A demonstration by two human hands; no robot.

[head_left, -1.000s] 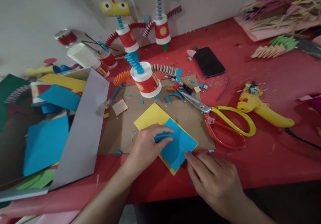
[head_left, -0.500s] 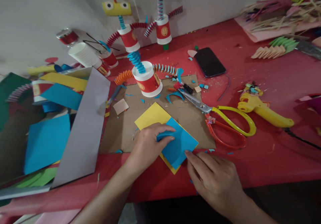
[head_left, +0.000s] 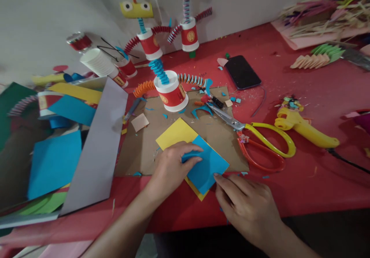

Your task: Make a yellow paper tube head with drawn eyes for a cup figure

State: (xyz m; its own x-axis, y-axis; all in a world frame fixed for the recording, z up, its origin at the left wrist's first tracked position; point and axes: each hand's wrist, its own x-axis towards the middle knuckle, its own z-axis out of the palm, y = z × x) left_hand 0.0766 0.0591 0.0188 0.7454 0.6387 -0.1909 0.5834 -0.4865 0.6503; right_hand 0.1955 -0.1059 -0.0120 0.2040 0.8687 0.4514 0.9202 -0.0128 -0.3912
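A blue sheet of paper (head_left: 209, 163) lies over a yellow sheet of paper (head_left: 177, 133), which shows past it at the upper left and along the lower edge. Thumb and fingers of my left hand (head_left: 173, 165) pinch the raised left edge of the blue paper. At its lower right edge, my right hand (head_left: 248, 200) has its fingers curled together, with the fingertips on the paper; the thumb is mostly hidden. Both sheets rest partly on a brown cardboard piece (head_left: 133, 154). Behind them stands a red and white paper cup figure (head_left: 173, 96) with folded paper spring arms.
Right of the papers lie open scissors (head_left: 237, 125), a yellow glue gun (head_left: 309, 129) with a cord, and a phone (head_left: 243, 72). A box (head_left: 95, 142) of coloured paper stands at the left. Two more cup figures, one a red cup robot (head_left: 189, 34), stand by the wall.
The view has shifted very slightly. Both hands keep the same hold and place on the papers.
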